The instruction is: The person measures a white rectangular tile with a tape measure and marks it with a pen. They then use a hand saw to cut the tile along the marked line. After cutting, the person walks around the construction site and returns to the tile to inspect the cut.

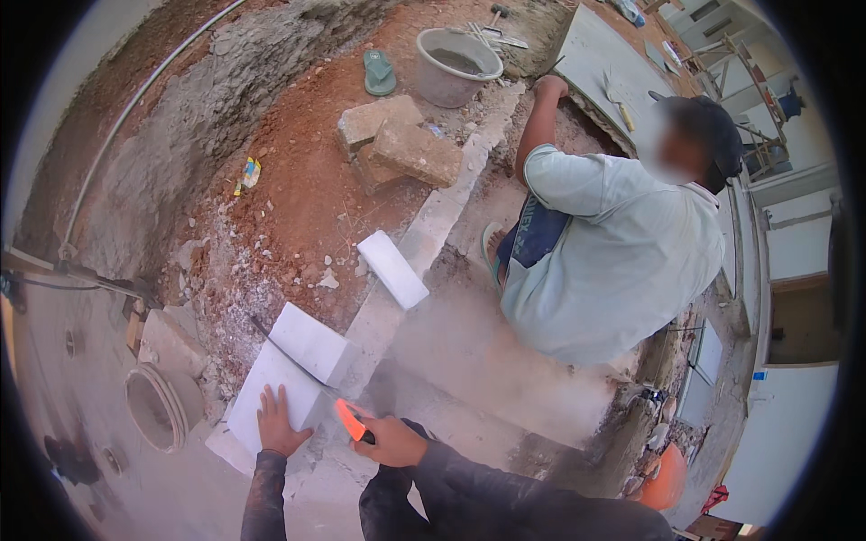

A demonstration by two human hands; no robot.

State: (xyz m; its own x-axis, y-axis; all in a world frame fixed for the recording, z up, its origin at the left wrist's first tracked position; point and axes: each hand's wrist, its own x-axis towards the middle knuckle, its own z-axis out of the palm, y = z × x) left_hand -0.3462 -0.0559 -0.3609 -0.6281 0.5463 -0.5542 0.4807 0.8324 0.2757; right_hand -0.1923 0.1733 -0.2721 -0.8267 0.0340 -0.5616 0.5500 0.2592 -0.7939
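Resting the left hand [281, 427], spread wide, on a white rectangular block [262, 383], lower left of the frame; clasping an orange-handled, dark-bladed saw [349, 419] in the right hand [394, 442], lower centre.

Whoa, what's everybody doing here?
Someone's right hand is gripping an orange-handled saw, and its blade lies across a big white block. Their left hand is spread flat on the same block. A smaller white block lies just beyond it. To the right, another person is crouching, with one arm stretched forward. Farther off, a few rough bricks are piled on reddish dirt, near a tub with grey stuff inside.
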